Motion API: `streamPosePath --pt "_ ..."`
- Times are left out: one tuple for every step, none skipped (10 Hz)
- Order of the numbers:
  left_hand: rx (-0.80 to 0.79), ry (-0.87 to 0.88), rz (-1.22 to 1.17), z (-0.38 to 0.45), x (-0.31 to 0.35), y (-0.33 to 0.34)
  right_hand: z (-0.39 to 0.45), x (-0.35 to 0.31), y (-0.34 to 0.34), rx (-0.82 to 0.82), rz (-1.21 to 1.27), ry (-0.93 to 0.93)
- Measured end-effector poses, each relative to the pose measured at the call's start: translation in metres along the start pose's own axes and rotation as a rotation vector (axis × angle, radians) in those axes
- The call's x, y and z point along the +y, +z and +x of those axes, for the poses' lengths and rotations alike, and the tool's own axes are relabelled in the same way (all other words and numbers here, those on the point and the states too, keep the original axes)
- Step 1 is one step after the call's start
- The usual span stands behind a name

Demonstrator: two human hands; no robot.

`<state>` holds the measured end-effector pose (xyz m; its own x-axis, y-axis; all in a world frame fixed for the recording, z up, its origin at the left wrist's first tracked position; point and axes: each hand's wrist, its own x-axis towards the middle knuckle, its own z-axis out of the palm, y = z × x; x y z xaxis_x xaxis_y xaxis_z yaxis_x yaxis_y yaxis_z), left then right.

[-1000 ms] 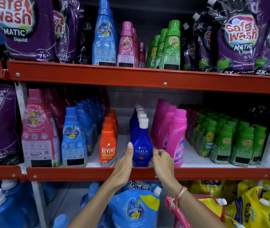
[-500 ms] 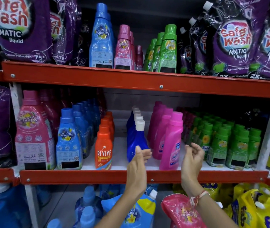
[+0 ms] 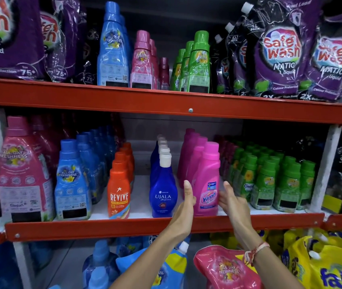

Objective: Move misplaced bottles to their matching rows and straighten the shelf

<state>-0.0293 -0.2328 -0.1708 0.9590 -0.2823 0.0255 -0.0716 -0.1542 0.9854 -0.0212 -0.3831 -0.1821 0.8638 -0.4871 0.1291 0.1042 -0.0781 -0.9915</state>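
1. Left hand [image 3: 186, 205] is open, flat palm against the left side of the front pink Vanish bottle [image 3: 206, 184] at the shelf edge.
2. Right hand [image 3: 231, 202] is open, fingers spread, at the bottle's right side; contact unclear.
3. Just left of the left hand stands the blue Ujala bottle [image 3: 163, 192], then the orange Revive bottle [image 3: 119, 197].
4. Green bottles [image 3: 266, 184] crowd close to the right of the right hand.
5. The red shelf rail [image 3: 103, 228] crosses below both wrists.

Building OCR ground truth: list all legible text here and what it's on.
"Safe wash MATIC liquid": purple pouch
"ALL DAY FRESHNESS": tall pink bottle
"REVIVE": orange bottle
"UJALA": dark blue white-capped bottle
"Vanish": pink bottle between the hands
"Comfort", cut off: green bottle
"fab", partial: yellow pouch
Back-label small print: unreadable.
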Motion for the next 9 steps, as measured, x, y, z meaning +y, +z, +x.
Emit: streamPosePath --pt "0.011 -0.017 -0.035 0.007 0.003 -0.004 -0.004 -0.004 -0.004 0.005 0.03 -0.028" --pt "-0.029 -0.035 -0.112 0.01 0.005 -0.013 -0.004 -0.005 -0.006 -0.029 0.066 -0.036" --pt "-0.041 -0.031 -0.117 0.011 0.004 -0.013 -0.004 -0.007 -0.009 -0.049 0.083 -0.032" --pt "-0.036 -0.017 -0.102 0.007 0.004 -0.009 -0.003 -0.007 -0.009 -0.057 0.086 -0.031" --pt "-0.029 -0.011 -0.086 0.007 0.003 -0.009 -0.004 -0.007 -0.013 -0.1 0.065 -0.036" --pt "-0.034 -0.013 -0.067 0.004 0.003 -0.009 -0.005 -0.008 -0.014 -0.146 0.082 -0.016" --pt "-0.042 0.033 -0.075 -0.003 0.001 -0.013 -0.008 -0.011 -0.017 -0.194 0.05 -0.02" --pt "0.07 0.26 -0.049 -0.01 0.001 -0.025 -0.015 -0.01 -0.024 -0.206 -0.098 -0.138" --pt "0.294 0.653 0.102 -0.025 0.027 -0.049 -0.026 -0.051 -0.032 -0.176 -0.112 -0.392"
